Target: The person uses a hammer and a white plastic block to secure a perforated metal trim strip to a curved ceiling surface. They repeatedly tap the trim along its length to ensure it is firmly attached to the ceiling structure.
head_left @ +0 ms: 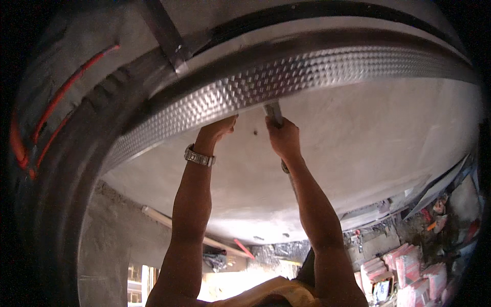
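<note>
A long metal profile with a dimpled, shiny face (250, 84) spans overhead in a curve across the view. Both my arms are raised toward its lower edge. My left hand (221, 128), with a metal-band watch (199, 156) on the wrist, is closed just at that edge. Its fingertips are partly hidden, and what they hold, if anything, cannot be made out. To its right, my right hand (284, 136) is wrapped round a grey bar-shaped tool (274, 111). The tool's upper end meets the profile's edge; its exact kind does not show.
A pale plastered surface (368, 138) lies beyond my hands, with a small dark hole (255, 132). Orange conduit (66, 92) runs along the upper left. Down at the right are stacked pinkish packages (409, 266) amid clutter. A long pale strip (158, 216) lies lower left.
</note>
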The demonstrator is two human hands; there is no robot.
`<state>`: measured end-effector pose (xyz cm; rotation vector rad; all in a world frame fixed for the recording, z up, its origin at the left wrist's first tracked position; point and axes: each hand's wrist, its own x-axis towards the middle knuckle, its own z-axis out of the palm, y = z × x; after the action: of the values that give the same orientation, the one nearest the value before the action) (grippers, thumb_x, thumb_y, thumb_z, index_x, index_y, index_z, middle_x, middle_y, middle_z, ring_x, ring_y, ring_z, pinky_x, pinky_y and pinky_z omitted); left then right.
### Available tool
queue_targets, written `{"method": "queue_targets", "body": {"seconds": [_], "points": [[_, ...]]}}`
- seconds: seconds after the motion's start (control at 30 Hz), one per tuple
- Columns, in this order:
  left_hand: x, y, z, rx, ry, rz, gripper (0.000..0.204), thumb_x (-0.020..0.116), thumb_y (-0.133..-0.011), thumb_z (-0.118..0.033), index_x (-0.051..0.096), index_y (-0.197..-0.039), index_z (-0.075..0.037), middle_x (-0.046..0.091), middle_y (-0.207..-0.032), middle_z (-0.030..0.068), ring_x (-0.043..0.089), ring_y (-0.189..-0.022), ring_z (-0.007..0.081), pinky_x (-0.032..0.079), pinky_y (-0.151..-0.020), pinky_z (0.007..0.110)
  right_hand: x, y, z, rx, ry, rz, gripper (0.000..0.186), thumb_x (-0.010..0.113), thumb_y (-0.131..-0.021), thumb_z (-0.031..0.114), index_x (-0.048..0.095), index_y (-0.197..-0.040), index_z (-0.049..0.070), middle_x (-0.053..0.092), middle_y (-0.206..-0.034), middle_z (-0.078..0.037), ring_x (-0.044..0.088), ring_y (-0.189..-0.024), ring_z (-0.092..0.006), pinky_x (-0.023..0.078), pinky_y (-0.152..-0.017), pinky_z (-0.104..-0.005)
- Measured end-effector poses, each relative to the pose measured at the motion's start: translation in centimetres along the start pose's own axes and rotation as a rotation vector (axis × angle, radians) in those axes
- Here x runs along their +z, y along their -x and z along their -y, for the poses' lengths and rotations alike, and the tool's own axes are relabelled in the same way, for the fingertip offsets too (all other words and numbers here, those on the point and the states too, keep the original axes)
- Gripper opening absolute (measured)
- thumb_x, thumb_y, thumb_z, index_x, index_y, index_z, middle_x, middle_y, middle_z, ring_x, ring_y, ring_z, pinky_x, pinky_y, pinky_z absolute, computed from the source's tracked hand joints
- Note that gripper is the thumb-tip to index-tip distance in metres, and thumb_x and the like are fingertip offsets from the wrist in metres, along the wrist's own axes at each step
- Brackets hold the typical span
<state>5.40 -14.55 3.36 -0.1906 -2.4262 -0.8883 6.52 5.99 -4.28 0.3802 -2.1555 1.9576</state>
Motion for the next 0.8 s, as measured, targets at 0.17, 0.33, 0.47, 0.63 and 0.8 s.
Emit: {"method": "queue_targets", "body": {"seconds": [0.17,0.33,0.47,0.63,0.8], "points": [[2.9,4.2,-2.2,0.288,-0.351,-0.170,0.044,0.039,-0.100,-0.044,0.051,-0.089,-0.002,0.058,-0.061,0.0176,0.056,-0.051,0.0391,0.044,-0.045,0.044,-2.2,9.1,-10.3,0.160,-0.162,-0.067,0.036,0.061,-0.090,0.028,0.054,-0.070,-0.001,0.049,-0.053,-0.009,0.049,-0.053,-0.0131,0.041,-0.050,-0.0347],[2.0,6.5,-2.3,-0.054,-0.482,-0.024,0.039,0.045,-0.099,-0.035,0.057,-0.118,-0.003,0.060,-0.059,0.0169,0.061,-0.058,0.0422,0.051,-0.052,0.045,-5.2,18.8,-16.4,0.163,-0.014,-0.216,0.027,0.065,-0.086,0.025,0.053,-0.083,0.000,0.055,-0.061,-0.009,0.051,-0.054,-0.0159,0.043,-0.051,-0.0347],[1.5,4.8,-4.1,0.324,-0.450,-0.223,0.037,0.044,-0.100,-0.038,0.051,-0.089,-0.003,0.054,-0.053,0.0174,0.058,-0.049,0.0385,0.042,-0.041,0.044,-6.2,20.5,-19.2,0.206,-0.045,-0.227,0.024,0.065,-0.086,0.021,0.051,-0.084,0.001,0.053,-0.060,-0.008,0.050,-0.052,-0.0176,0.044,-0.051,-0.0350],[0.6,2.1,-3.6,0.579,-0.631,-0.368,0.035,0.043,-0.100,-0.037,0.050,-0.091,-0.004,0.055,-0.053,0.0178,0.059,-0.049,0.0394,0.043,-0.039,0.047,-6.0,18.2,-17.0,0.257,-0.312,-0.231,0.022,0.064,-0.089,0.018,0.050,-0.081,0.004,0.049,-0.059,-0.002,0.046,-0.052,-0.0104,0.042,-0.047,-0.0306],[0.6,1.9,-1.5,0.661,-0.686,-0.394,0.039,0.044,-0.100,-0.036,0.056,-0.113,-0.002,0.061,-0.065,0.0176,0.061,-0.056,0.0380,0.046,-0.044,0.044,-5.3,15.7,-12.5,0.166,-0.496,-0.206,0.018,0.062,-0.092,0.017,0.047,-0.083,0.011,0.045,-0.052,0.004,0.041,-0.037,-0.0055,0.033,-0.033,-0.0235]]}}
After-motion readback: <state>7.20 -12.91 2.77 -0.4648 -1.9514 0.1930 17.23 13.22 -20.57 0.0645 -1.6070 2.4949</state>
